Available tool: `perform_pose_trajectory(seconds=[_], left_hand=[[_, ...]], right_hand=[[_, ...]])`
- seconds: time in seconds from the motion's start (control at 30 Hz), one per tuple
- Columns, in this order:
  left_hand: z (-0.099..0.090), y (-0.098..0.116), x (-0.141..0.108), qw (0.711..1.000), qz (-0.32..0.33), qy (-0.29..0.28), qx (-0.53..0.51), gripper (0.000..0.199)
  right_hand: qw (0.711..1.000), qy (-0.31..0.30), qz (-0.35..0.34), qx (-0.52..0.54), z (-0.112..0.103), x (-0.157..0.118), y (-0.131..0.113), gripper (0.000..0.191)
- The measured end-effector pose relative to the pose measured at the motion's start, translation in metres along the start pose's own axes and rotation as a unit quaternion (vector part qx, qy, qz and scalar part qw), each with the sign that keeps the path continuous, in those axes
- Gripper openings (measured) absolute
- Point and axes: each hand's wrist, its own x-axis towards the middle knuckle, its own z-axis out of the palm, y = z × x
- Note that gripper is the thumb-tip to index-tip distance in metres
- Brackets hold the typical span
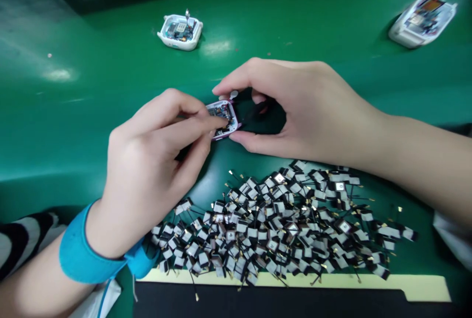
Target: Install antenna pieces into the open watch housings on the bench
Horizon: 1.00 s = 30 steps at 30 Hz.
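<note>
Casing (pixel 221 109) lies between my hands, open side up: left hand (pixel 155 148) nearer, fingers (pixel 186 133) bunched over its left end, one fingertip (pixel 223 122) inside; right hand (pixel 320 109) curved wide around its right, both grips unclear.

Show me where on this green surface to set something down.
Largely bare: the green surface between the left white casing and right white casing, beyond the right hand; and left of the left hand, above the blue wristband. Crowded: around the pink-edged casing at the hands, and the heap of small parts reaching the pale yellow strip.
</note>
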Motion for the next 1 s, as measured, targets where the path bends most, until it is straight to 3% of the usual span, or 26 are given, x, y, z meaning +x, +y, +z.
perform_pose_trajectory(seconds=[0.17, 0.27, 0.47, 0.53, 0.73, 1.0], left_hand=[[0.0, -0.001, 0.001, 1.0, 0.019, 0.0, -0.002, 0.014], [0.0, -0.003, 0.001, 1.0, 0.031, 0.001, -0.002, 0.014], [-0.002, -0.004, -0.001, 1.0, 0.027, -0.013, 0.0, 0.016], [-0.001, -0.006, -0.002, 0.999, 0.035, -0.01, 0.0, 0.016], [0.002, -0.011, -0.002, 0.998, 0.056, 0.021, -0.012, 0.016], [0.0, -0.008, -0.004, 0.999, 0.038, -0.002, -0.004, 0.018]], right_hand=[[1.0, -0.003, -0.014, 0.023, -0.001, 0.0, -0.001, 0.035], [0.999, 0.002, -0.014, 0.03, -0.004, 0.0, -0.001, 0.025], [0.997, 0.065, -0.032, -0.033, -0.018, -0.005, 0.002, 0.027], [0.995, 0.09, -0.01, -0.051, -0.022, -0.008, -0.001, 0.027], [0.985, 0.141, 0.095, 0.038, -0.02, -0.01, -0.026, 0.025], [0.988, 0.121, 0.086, 0.047, -0.011, -0.001, -0.023, 0.016]])
